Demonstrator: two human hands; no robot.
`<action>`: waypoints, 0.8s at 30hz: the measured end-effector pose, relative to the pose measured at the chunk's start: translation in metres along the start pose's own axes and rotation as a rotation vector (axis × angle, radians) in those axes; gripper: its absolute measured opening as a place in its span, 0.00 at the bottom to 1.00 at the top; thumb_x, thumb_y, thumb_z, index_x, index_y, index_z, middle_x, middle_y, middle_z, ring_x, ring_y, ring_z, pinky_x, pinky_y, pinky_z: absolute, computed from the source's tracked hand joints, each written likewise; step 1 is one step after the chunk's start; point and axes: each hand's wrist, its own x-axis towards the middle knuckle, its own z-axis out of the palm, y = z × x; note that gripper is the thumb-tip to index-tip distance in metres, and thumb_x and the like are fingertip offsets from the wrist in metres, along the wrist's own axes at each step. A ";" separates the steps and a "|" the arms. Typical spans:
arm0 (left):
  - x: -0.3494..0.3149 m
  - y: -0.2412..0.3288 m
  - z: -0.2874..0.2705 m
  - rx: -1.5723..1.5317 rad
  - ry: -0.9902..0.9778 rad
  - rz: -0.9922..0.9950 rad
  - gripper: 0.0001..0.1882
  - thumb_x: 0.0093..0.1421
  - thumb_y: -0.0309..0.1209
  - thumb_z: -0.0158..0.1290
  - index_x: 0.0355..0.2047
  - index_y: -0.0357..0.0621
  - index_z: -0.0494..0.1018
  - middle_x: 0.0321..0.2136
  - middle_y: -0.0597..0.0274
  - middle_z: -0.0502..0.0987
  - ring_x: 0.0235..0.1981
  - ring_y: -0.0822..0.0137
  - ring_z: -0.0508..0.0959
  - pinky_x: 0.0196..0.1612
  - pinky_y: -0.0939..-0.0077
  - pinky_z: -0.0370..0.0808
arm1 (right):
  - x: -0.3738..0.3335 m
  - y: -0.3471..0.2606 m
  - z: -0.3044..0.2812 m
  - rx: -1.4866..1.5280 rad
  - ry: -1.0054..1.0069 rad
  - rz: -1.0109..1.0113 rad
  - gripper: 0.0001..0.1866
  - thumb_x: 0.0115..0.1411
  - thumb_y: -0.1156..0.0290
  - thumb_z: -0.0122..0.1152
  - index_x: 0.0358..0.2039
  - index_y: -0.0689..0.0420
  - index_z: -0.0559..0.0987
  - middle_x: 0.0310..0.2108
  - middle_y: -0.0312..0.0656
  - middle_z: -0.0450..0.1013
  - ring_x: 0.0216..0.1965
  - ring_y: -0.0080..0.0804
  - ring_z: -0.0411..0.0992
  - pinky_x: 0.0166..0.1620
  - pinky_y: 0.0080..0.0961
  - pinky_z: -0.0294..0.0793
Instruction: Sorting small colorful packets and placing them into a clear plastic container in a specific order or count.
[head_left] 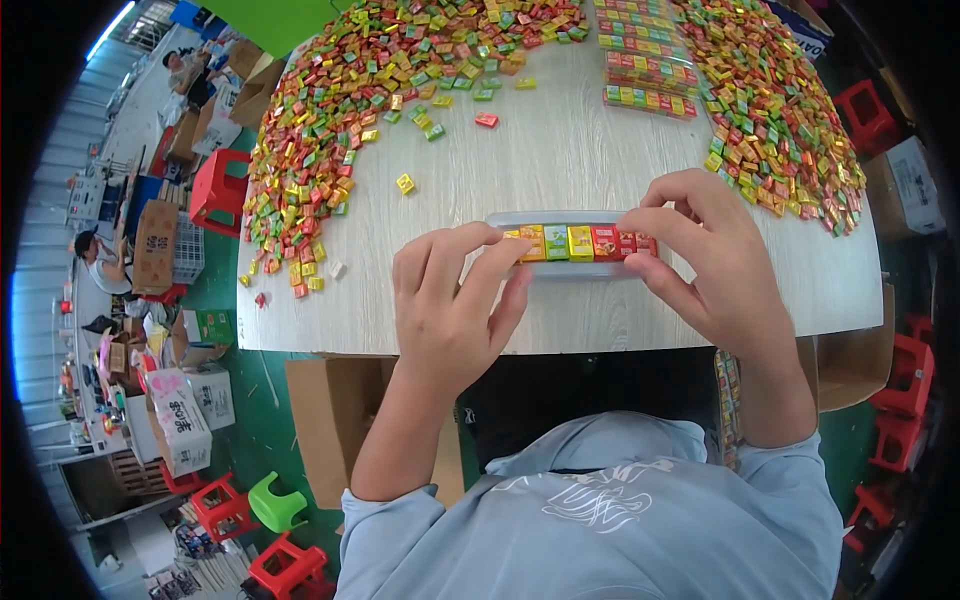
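Pale blue cloth of the person's shirt (590, 540) lies closest, below the table (540, 170). A row of small wrapped sweets (581, 242) sits in a clear tray (570, 270) near the table's front edge. The left hand (448, 290) touches the row's left end, thumb apart from bent forefinger; whether it grips cannot be told. The right hand (718, 268) has thumb and forefinger clamped on the row's right end. Loose sweets (320, 150) heap beyond.
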 end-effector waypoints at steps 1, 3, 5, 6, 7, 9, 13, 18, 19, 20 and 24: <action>-0.001 0.000 0.001 -0.001 -0.004 -0.005 0.14 0.56 0.27 0.66 0.45 0.50 0.82 0.44 0.65 0.78 0.46 0.59 0.74 0.51 0.64 0.70 | 0.002 0.000 0.002 0.003 -0.005 0.002 0.11 0.58 0.71 0.72 0.42 0.58 0.83 0.43 0.42 0.73 0.43 0.40 0.73 0.44 0.33 0.73; -0.001 -0.001 0.002 -0.005 -0.022 -0.004 0.13 0.56 0.28 0.67 0.43 0.50 0.83 0.43 0.68 0.78 0.45 0.60 0.75 0.50 0.64 0.70 | 0.006 0.002 0.006 0.002 0.027 -0.098 0.09 0.57 0.72 0.74 0.37 0.55 0.84 0.42 0.40 0.73 0.41 0.38 0.72 0.41 0.32 0.72; 0.003 0.000 -0.001 0.008 -0.022 0.006 0.12 0.55 0.28 0.67 0.41 0.50 0.84 0.43 0.68 0.79 0.45 0.61 0.75 0.50 0.64 0.70 | 0.009 0.006 0.012 0.011 0.009 -0.100 0.08 0.56 0.72 0.74 0.36 0.55 0.83 0.42 0.39 0.74 0.41 0.38 0.72 0.41 0.33 0.72; 0.005 0.000 -0.003 0.024 -0.020 0.017 0.11 0.55 0.29 0.68 0.40 0.50 0.84 0.42 0.69 0.79 0.44 0.61 0.76 0.50 0.64 0.70 | 0.010 0.007 0.015 0.019 -0.007 -0.106 0.08 0.56 0.72 0.74 0.35 0.54 0.83 0.42 0.39 0.74 0.41 0.38 0.72 0.42 0.33 0.72; 0.007 -0.001 -0.003 0.023 -0.023 0.015 0.11 0.55 0.29 0.68 0.40 0.50 0.84 0.42 0.69 0.79 0.44 0.61 0.76 0.50 0.64 0.70 | 0.009 0.007 0.015 0.022 -0.009 -0.103 0.08 0.56 0.72 0.74 0.35 0.54 0.83 0.42 0.39 0.74 0.41 0.38 0.72 0.42 0.33 0.72; 0.012 -0.004 -0.005 -0.031 -0.036 0.004 0.10 0.55 0.29 0.68 0.39 0.49 0.85 0.42 0.70 0.80 0.44 0.62 0.76 0.49 0.64 0.70 | 0.009 0.006 0.013 0.069 -0.018 -0.053 0.07 0.57 0.73 0.73 0.35 0.55 0.83 0.42 0.39 0.74 0.41 0.38 0.72 0.42 0.33 0.72; 0.015 -0.005 -0.009 -0.054 -0.086 -0.010 0.10 0.56 0.29 0.67 0.39 0.48 0.85 0.43 0.67 0.81 0.45 0.60 0.76 0.49 0.64 0.70 | 0.009 0.005 0.010 0.064 -0.051 -0.034 0.07 0.57 0.72 0.73 0.36 0.56 0.82 0.41 0.40 0.74 0.42 0.40 0.72 0.43 0.34 0.73; 0.014 -0.001 -0.015 -0.009 -0.063 -0.024 0.14 0.55 0.29 0.67 0.43 0.49 0.85 0.44 0.64 0.80 0.46 0.58 0.76 0.51 0.63 0.70 | 0.007 0.012 -0.002 0.013 0.018 -0.014 0.09 0.58 0.70 0.72 0.37 0.57 0.81 0.40 0.42 0.73 0.42 0.42 0.73 0.44 0.36 0.72; 0.015 0.001 -0.015 -0.011 -0.067 -0.022 0.14 0.55 0.29 0.67 0.43 0.49 0.85 0.44 0.64 0.80 0.46 0.58 0.76 0.51 0.63 0.70 | 0.008 0.013 -0.005 0.013 0.019 -0.010 0.09 0.58 0.70 0.72 0.37 0.57 0.81 0.40 0.42 0.73 0.42 0.42 0.73 0.44 0.36 0.72; 0.017 0.004 -0.015 -0.001 -0.074 0.005 0.15 0.54 0.29 0.67 0.43 0.50 0.84 0.45 0.64 0.80 0.46 0.58 0.76 0.51 0.62 0.70 | 0.009 0.013 -0.008 -0.022 -0.021 -0.022 0.10 0.58 0.69 0.72 0.38 0.56 0.81 0.39 0.41 0.73 0.42 0.42 0.73 0.44 0.37 0.72; 0.027 0.019 -0.012 -0.024 -0.112 0.044 0.16 0.53 0.28 0.66 0.44 0.48 0.85 0.44 0.61 0.81 0.47 0.56 0.76 0.51 0.61 0.71 | 0.008 0.016 -0.015 -0.074 -0.174 -0.039 0.13 0.58 0.65 0.73 0.39 0.56 0.80 0.37 0.40 0.73 0.41 0.42 0.73 0.44 0.38 0.72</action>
